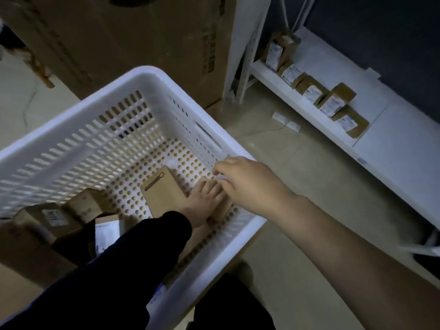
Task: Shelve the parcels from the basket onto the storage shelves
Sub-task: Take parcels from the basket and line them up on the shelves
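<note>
Head view: left hand [206,202] on parcel [223,210] in white basket [147,73].

Left arm [123,256], in a dark sleeve [152,236], reaches forward from lower left. Left hand [206,202] lies palm down, fingers straight and close together. Right forearm [333,236], bare, enters from lower right, angled leftward. Right hand [247,182] is palm down, fingers [220,169] bent, just above the left fingertips. Whether it grips anything cannot be determined.
</note>
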